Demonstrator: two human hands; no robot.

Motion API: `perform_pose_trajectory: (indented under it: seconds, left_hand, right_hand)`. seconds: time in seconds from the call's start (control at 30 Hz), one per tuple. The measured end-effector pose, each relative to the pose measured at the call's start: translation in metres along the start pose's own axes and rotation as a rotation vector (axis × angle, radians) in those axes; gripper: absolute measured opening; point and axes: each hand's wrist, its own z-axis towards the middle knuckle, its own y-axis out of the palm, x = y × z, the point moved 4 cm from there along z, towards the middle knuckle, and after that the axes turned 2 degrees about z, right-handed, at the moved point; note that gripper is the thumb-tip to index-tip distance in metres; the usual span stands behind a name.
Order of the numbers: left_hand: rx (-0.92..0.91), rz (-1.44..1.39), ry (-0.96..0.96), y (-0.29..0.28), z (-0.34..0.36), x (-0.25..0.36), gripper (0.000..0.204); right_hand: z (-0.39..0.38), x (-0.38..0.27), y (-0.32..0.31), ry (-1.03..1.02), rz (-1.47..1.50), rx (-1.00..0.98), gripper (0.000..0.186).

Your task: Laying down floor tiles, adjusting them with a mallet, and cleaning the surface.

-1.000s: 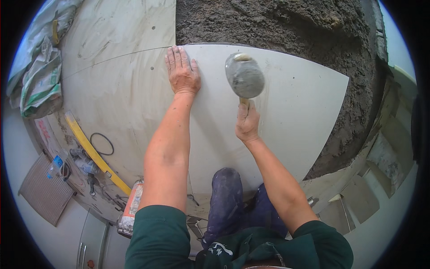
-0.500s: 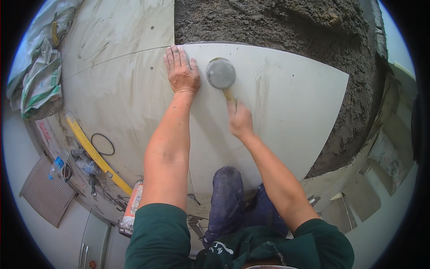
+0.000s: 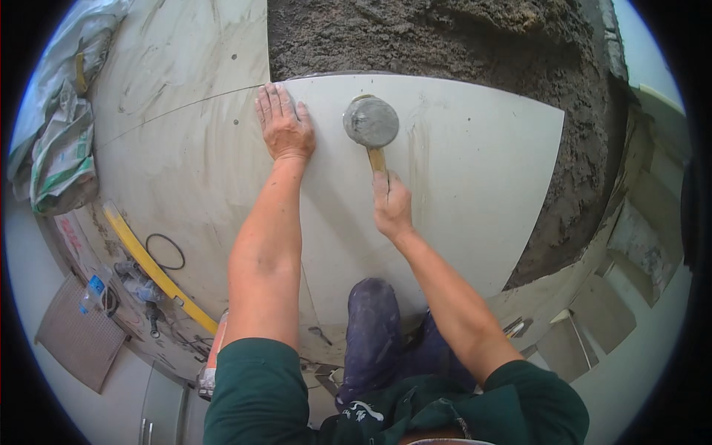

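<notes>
My left hand [image 3: 285, 126] lies flat with fingers extended across the joint between a large pale floor tile [image 3: 467, 178] and the smeared tile [image 3: 170, 156] to its left. It holds nothing. In my right hand [image 3: 392, 204] is the wooden handle of a rubber mallet [image 3: 371, 122]. The mallet's round grey head is over the upper left part of the pale tile; whether it touches the surface I cannot tell. Beyond the tile's far and right edges lies rough dark mortar [image 3: 437, 37].
At the left are a yellow spirit level [image 3: 152, 263], a black ring [image 3: 165, 251], a power tool [image 3: 137, 282] and crumpled plastic sacks [image 3: 63, 148]. A bucket [image 3: 211, 360] stands by my left arm. Cut tile pieces [image 3: 602, 315] lie at the right. My knee [image 3: 373, 304] is at the tile's near edge.
The view has shifted slightly, so the tiles and left hand appear further left. The mallet head looks larger and my right hand sits a little lower relative to it.
</notes>
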Motion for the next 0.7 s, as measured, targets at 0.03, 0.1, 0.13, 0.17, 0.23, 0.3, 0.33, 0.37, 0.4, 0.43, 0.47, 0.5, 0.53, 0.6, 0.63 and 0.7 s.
perform_pose_trajectory:
  seconds: [0.03, 0.1, 0.13, 0.17, 0.23, 0.3, 0.33, 0.37, 0.4, 0.43, 0.47, 0.5, 0.53, 0.6, 0.63, 0.7]
  left_hand:
    - [-0.01, -0.003, 0.002, 0.0, 0.0, 0.002, 0.06]
    - [-0.003, -0.008, 0.004, 0.001, 0.003, 0.005, 0.06]
    - [-0.003, -0.009, 0.005, 0.001, 0.002, 0.005, 0.06]
    - [-0.007, -0.012, 0.009, 0.001, 0.0, 0.003, 0.06]
    - [-0.017, 0.032, 0.009, -0.001, -0.002, -0.001, 0.061]
    - [-0.003, 0.027, 0.008, -0.001, 0.002, 0.0, 0.061]
    - [0.005, 0.01, 0.013, 0.001, 0.002, 0.003, 0.061]
    - [0.002, 0.006, 0.015, 0.001, 0.001, 0.004, 0.061]
    - [-0.006, 0.01, 0.014, 0.0, -0.001, 0.004, 0.061]
    - [-0.009, 0.024, 0.01, -0.001, -0.001, 0.001, 0.061]
    - [-0.006, 0.031, 0.01, -0.001, 0.0, 0.0, 0.061]
    - [0.001, 0.024, 0.009, -0.001, 0.002, 0.001, 0.061]
    - [0.003, 0.009, 0.011, 0.001, 0.001, 0.003, 0.061]
    - [0.0, 0.005, 0.01, 0.002, -0.002, 0.005, 0.061]
    - [0.004, 0.014, 0.003, 0.001, -0.002, 0.002, 0.061]
    - [0.004, 0.018, 0.006, 0.0, -0.002, -0.004, 0.06]
  right_hand:
    - [-0.001, 0.004, -0.001, -0.001, -0.001, 0.006, 0.04]
    - [-0.004, 0.011, -0.009, -0.101, 0.053, 0.142, 0.043]
    - [-0.002, 0.009, -0.011, -0.097, 0.052, 0.146, 0.043]
    - [0.006, 0.009, -0.01, -0.044, -0.002, 0.096, 0.043]
    - [0.006, 0.011, -0.01, 0.006, -0.053, 0.043, 0.043]
    - [-0.002, 0.012, -0.016, -0.085, 0.065, 0.141, 0.043]
    - [0.002, 0.014, -0.018, -0.081, 0.063, 0.144, 0.043]
    - [0.01, 0.017, -0.018, -0.046, 0.018, 0.112, 0.044]
    - [0.014, 0.019, -0.018, -0.011, -0.027, 0.08, 0.044]
    - [0.012, 0.017, -0.016, -0.014, -0.022, 0.076, 0.044]
    - [0.008, 0.016, -0.014, -0.001, 0.041, 0.102, 0.046]
    - [0.007, 0.015, -0.014, 0.012, 0.105, 0.128, 0.047]
    - [0.008, 0.017, -0.014, 0.016, 0.104, 0.131, 0.047]
    - [0.013, 0.019, -0.014, -0.009, -0.065, 0.115, 0.048]
    - [0.011, 0.014, -0.012, -0.008, -0.061, 0.11, 0.048]
    - [0.004, 0.005, -0.005, 0.005, 0.036, 0.042, 0.049]
